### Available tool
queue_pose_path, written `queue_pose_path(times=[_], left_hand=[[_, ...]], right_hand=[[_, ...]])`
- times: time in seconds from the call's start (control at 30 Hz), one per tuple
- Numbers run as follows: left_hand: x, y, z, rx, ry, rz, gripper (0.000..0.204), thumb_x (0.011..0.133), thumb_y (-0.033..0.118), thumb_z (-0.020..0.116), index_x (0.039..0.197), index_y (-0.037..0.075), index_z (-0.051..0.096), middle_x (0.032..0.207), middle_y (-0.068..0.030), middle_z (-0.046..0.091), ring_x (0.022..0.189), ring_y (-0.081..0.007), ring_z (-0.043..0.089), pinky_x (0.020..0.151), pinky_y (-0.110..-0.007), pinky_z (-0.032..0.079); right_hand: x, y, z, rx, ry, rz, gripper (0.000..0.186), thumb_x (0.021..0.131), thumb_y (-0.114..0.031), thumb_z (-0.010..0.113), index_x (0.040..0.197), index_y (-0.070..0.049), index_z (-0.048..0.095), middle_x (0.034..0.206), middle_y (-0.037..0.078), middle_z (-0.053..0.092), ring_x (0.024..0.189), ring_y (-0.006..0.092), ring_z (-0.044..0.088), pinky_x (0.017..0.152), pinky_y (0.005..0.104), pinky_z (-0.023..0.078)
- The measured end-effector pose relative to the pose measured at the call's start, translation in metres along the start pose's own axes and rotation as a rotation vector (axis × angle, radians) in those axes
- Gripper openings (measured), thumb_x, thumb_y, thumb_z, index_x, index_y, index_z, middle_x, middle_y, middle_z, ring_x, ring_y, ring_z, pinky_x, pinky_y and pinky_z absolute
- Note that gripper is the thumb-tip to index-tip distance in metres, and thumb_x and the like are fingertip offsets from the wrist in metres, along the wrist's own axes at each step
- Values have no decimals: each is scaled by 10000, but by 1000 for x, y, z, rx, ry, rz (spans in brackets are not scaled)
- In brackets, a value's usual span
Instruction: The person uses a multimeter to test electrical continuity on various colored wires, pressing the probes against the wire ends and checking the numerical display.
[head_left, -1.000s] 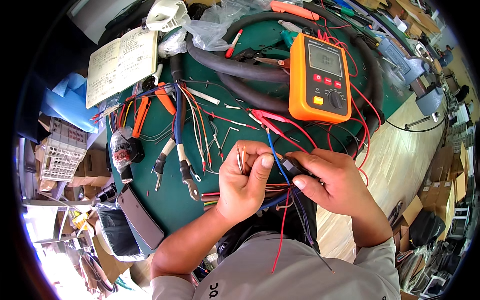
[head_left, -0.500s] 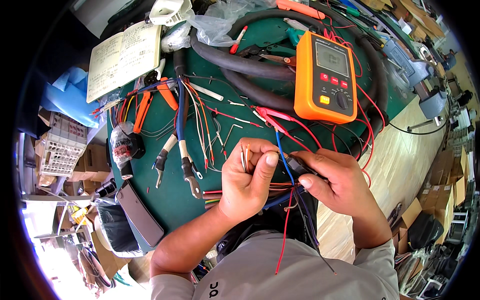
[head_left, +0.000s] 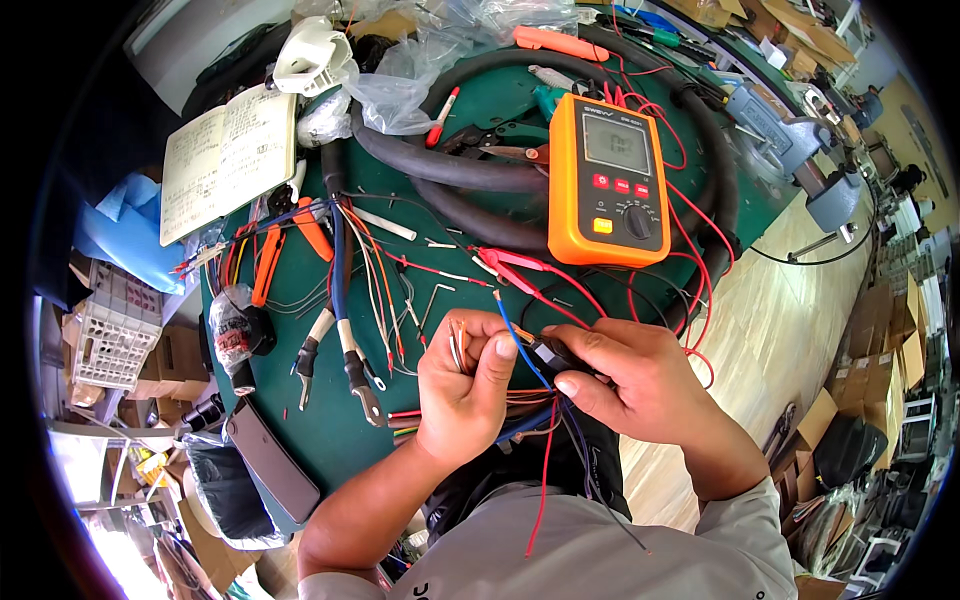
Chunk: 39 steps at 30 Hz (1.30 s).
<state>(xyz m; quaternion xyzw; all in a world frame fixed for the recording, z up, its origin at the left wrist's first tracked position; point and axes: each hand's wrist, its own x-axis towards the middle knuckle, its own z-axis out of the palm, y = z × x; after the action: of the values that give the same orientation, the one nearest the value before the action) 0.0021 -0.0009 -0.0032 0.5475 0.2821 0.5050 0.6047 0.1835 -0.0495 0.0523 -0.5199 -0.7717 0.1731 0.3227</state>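
Note:
My left hand (head_left: 465, 385) is closed around thin orange and white wires (head_left: 459, 345), whose ends rise above the fingers. Between thumb and fingers, my right hand (head_left: 640, 375) grips a small black tool (head_left: 549, 354); its exact kind is mostly hidden. The tool's end meets an orange wire at my left fingertips. A blue wire (head_left: 515, 335) with a bare copper tip stands up between the hands. Below them, a bundle of coloured wires (head_left: 525, 400) crosses the table edge, and a red wire (head_left: 543, 490) dangles over my lap.
An orange meter (head_left: 607, 185) with red leads lies beyond my hands, beside thick black cable (head_left: 450, 165). Left are lugged cables (head_left: 358, 370), orange-handled pliers (head_left: 268, 262), an open notebook (head_left: 225, 160) and a phone (head_left: 270, 455). A grey vise (head_left: 800, 150) stands far right.
The whole view has shifted, so the table things appear further left and lower. The black tool has turned and shows more of itself against the wire at my left fingertips.

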Motion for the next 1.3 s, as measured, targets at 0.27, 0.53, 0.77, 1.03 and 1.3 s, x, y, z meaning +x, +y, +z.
queue_pose_path(times=[0.27,0.53,0.77,1.03,1.3], left_hand=[[-2,1,1,-12,4,-12,123,965,120,564,984,22,492,711,56,473,596,4,358,522,-167,291],[-2,2,0,-11,2,-10,135,964,136,570,981,18,505,724,46,504,605,7,370,531,-164,296],[8,-1,3,-4,59,-91,161,963,151,575,997,11,504,721,60,475,618,12,367,538,-161,294],[8,1,4,-48,72,-122,110,963,104,558,994,14,501,685,65,462,577,13,357,502,-166,286],[6,1,3,-109,50,-77,115,959,109,570,981,21,500,712,43,514,605,3,411,526,-167,321]], right_hand=[[-3,0,1,5,13,22,279,833,-211,677,1065,-66,625,673,61,538,599,238,569,510,356,444],[-3,6,3,-85,48,-29,569,808,-283,716,1259,-16,494,715,85,583,646,249,607,552,357,476],[5,-1,-7,-70,-17,194,1009,781,-310,747,1469,60,108,665,107,592,604,253,626,546,355,486],[15,4,-13,-59,-83,261,878,796,-252,700,1426,100,201,571,126,558,526,292,604,493,381,456],[3,-1,-12,280,94,240,762,810,-223,705,1426,6,319,560,75,503,466,165,513,468,283,389]])
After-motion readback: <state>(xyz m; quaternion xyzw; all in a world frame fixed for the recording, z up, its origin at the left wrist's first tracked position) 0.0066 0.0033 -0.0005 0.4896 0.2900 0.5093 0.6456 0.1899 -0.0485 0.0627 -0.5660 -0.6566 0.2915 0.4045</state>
